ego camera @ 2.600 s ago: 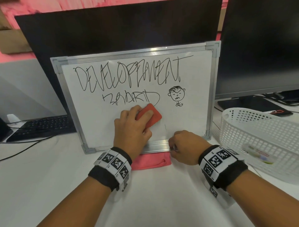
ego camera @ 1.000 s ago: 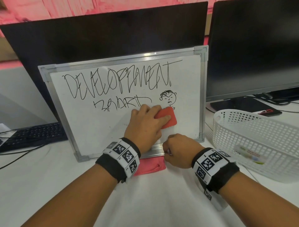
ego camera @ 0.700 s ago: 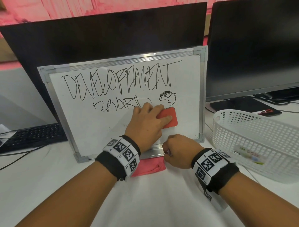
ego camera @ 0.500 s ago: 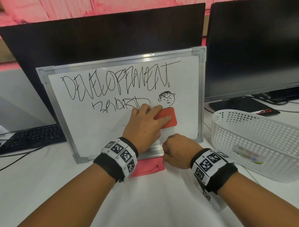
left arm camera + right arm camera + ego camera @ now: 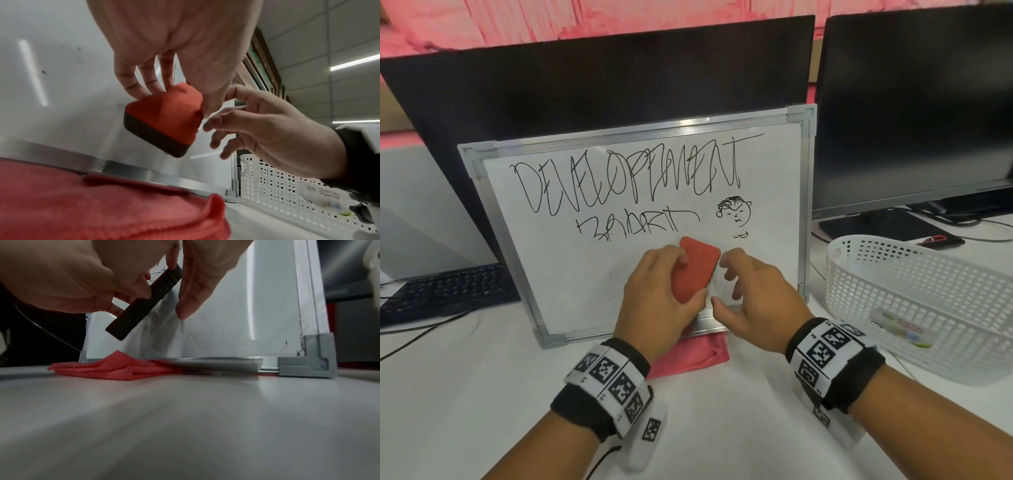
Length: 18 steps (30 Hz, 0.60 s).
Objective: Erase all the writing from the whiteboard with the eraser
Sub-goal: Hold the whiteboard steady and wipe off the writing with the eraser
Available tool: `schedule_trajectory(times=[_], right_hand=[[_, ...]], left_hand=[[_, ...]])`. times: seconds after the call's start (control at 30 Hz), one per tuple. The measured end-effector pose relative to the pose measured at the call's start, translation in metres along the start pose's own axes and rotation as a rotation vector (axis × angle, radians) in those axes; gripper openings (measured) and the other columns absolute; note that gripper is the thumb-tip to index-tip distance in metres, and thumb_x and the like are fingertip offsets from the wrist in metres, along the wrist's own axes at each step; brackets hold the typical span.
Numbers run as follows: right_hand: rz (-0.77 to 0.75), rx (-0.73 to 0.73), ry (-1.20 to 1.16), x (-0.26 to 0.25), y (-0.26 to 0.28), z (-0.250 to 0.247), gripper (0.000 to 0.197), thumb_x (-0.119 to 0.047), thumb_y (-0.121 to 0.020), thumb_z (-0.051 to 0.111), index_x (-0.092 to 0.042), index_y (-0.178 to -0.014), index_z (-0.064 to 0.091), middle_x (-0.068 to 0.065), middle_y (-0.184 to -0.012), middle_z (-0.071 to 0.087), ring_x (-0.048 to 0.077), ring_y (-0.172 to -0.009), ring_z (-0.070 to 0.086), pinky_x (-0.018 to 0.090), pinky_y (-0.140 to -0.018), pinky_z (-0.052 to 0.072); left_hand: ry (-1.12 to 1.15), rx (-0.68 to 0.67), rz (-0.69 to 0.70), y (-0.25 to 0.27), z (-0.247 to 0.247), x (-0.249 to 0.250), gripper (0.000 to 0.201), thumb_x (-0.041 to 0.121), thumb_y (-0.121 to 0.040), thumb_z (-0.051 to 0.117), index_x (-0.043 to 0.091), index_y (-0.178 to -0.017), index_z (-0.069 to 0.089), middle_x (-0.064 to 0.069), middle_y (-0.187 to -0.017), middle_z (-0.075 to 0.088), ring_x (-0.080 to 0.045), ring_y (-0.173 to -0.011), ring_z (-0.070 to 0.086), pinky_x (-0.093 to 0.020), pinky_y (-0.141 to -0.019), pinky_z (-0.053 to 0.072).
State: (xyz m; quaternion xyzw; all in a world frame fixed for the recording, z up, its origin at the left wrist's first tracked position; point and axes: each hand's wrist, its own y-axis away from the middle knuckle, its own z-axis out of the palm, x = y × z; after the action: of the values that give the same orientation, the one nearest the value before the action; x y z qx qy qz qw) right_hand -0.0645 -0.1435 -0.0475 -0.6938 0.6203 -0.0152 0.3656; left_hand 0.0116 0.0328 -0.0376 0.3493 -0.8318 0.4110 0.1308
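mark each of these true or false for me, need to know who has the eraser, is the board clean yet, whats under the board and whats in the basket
1. The left hand grips the red eraser. True.
2. The whiteboard is wiped clean. False: the writing and a small face doodle remain.
3. The right hand holds the eraser. False: its fingers are spread beside it, holding nothing.
4. A red cloth lies under the board's bottom edge. True.
5. The white basket is full of markers. False: no markers show in it.
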Motion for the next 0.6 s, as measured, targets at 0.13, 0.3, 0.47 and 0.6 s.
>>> schedule_trajectory(times=[0.13, 0.3, 0.47, 0.6], right_hand=[[-0.005, -0.011, -0.059, 0.002, -0.001, 0.003, 0.051, -0.031, -0.09, 0.065, -0.022, -0.135, 0.042, -0.003, -0.11, 0.061, 0.012, -0.083, 0.062, 0.04, -0.068, 0.058], [0.011, -0.028, -0.067, 0.006, -0.002, 0.006, 0.068, -0.037, -0.088, 0.066, -0.022, -0.146, 0.035, -0.005, -0.122, 0.061, 0.009, -0.091, 0.063, 0.038, -0.073, 0.059], [0.028, -0.014, -0.056, 0.01, -0.004, 0.007, 0.082, -0.046, -0.085, 0.072, -0.015, -0.151, 0.035, 0.0, -0.127, 0.061, 0.013, -0.1, 0.06, 0.036, -0.085, 0.056], [0.059, 0.026, -0.04, 0.009, -0.004, 0.008, 0.092, -0.058, -0.08, 0.072, -0.016, -0.152, 0.033, 0.001, -0.128, 0.055, 0.017, -0.105, 0.057, 0.037, -0.088, 0.055]], left_hand=[[0.099, 0.015, 0.006, 0.003, 0.001, -0.001, 0.036, 0.024, -0.081, 0.08, 0.028, -0.111, 0.059, 0.01, -0.111, 0.056, 0.003, -0.097, 0.054, -0.007, -0.08, 0.043], [0.145, 0.071, 0.024, 0.006, 0.001, -0.002, 0.032, 0.005, -0.088, 0.065, 0.025, -0.113, 0.061, 0.009, -0.106, 0.062, -0.007, -0.092, 0.063, -0.025, -0.072, 0.055], [0.235, 0.077, -0.012, 0.009, 0.004, 0.004, 0.036, -0.002, -0.088, 0.048, 0.025, -0.11, 0.059, 0.013, -0.103, 0.064, -0.008, -0.089, 0.068, -0.034, -0.072, 0.058], [0.317, 0.047, -0.04, 0.011, 0.005, 0.009, 0.038, -0.002, -0.087, 0.041, 0.024, -0.111, 0.058, 0.008, -0.1, 0.067, -0.009, -0.09, 0.07, -0.04, -0.076, 0.06]])
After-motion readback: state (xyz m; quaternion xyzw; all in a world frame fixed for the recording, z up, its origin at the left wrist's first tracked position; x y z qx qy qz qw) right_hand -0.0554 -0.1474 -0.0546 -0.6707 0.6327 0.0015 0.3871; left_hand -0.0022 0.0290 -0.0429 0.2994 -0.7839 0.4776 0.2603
